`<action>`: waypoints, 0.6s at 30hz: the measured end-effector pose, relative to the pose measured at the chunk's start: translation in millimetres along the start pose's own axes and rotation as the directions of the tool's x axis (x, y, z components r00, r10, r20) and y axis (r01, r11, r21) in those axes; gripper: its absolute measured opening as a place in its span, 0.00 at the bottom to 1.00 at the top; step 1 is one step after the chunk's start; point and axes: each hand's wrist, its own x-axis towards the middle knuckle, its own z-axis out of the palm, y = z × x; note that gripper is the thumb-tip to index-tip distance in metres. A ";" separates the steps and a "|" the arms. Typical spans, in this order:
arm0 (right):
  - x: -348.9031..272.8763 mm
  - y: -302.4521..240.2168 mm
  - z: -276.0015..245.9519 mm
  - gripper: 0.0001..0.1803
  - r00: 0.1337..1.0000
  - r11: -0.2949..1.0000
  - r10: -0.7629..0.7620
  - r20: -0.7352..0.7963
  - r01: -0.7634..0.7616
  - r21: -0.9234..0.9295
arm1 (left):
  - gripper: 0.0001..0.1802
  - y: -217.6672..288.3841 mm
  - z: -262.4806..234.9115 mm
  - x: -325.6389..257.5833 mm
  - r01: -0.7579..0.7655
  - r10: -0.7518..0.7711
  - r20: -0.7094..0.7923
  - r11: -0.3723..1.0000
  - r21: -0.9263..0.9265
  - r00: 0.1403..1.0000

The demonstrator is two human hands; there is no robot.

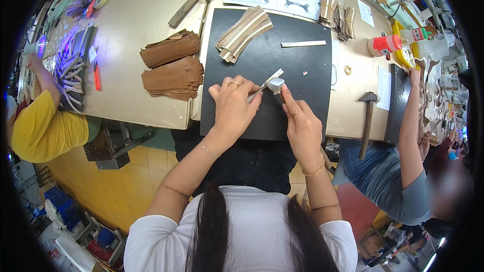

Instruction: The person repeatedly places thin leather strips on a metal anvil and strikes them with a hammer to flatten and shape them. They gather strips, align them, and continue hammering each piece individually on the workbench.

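My left hand [234,102] pinches a narrow pale strip [274,76] between thumb and fingers, low over a black work board [302,103]. In my right hand [304,125] is a hammer [275,84], gripped close to its metal head with the forefinger stretched along it. The hammer head lies against the strip, or just over it; I cannot tell which. Most of the handle is hidden under my palm. Beyond my hands, a fanned stack of beige and white strips [244,34] rests on the board. A single white strip [303,44] lies at its far right.
Two stacks of brown pieces [173,76] lie left of the board. A second hammer [367,121] is at the right, a third [187,9] at the far left. Red glue bottle [384,45] and banded strip bundles [337,15] stand at the right. Co-workers sit on both sides.
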 end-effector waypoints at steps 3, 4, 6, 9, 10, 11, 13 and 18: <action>1.6 -0.7 -1.6 0.27 1.000 1.000 0.008 0.019 -0.008 -0.004 | 0.05 0.3 0.3 1.6 0.020 -0.020 0.009 1.000 -0.011 1.000; 2.2 -1.1 -2.2 0.27 1.000 1.000 0.005 0.016 -0.005 0.001 | 0.05 1.1 0.6 2.3 0.027 -0.027 0.018 1.000 -0.012 0.999; 3.3 -2.2 -3.8 0.27 1.000 1.000 0.002 0.012 -0.002 0.011 | 0.04 2.9 0.8 3.5 0.026 -0.026 0.016 1.000 -0.002 1.000; 2.0 -6.0 -6.2 0.27 0.998 0.995 0.004 -0.063 0.003 0.105 | 0.04 5.1 0.5 4.5 0.025 -0.025 0.018 1.000 0.006 1.000; 1.3 -7.9 -6.6 0.27 0.995 0.990 -0.014 -0.103 0.028 0.135 | 0.04 5.9 0.2 4.4 0.020 -0.020 0.008 1.000 0.005 1.000; 0.3 -9.8 -6.9 0.27 0.989 0.986 -0.019 -0.146 0.043 0.162 | 0.04 6.4 0.0 4.1 0.030 -0.031 0.025 0.999 0.016 0.999; 1.8 -11.4 -7.3 0.28 0.995 0.993 -0.021 -0.097 0.032 0.114 | 0.04 6.4 0.0 5.4 0.025 -0.026 0.030 0.999 0.034 0.999; 5.8 -9.1 -9.8 0.27 0.998 0.998 -0.056 -0.029 0.057 0.021 | 0.04 4.9 0.7 6.2 0.005 -0.006 0.021 1.000 0.017 1.000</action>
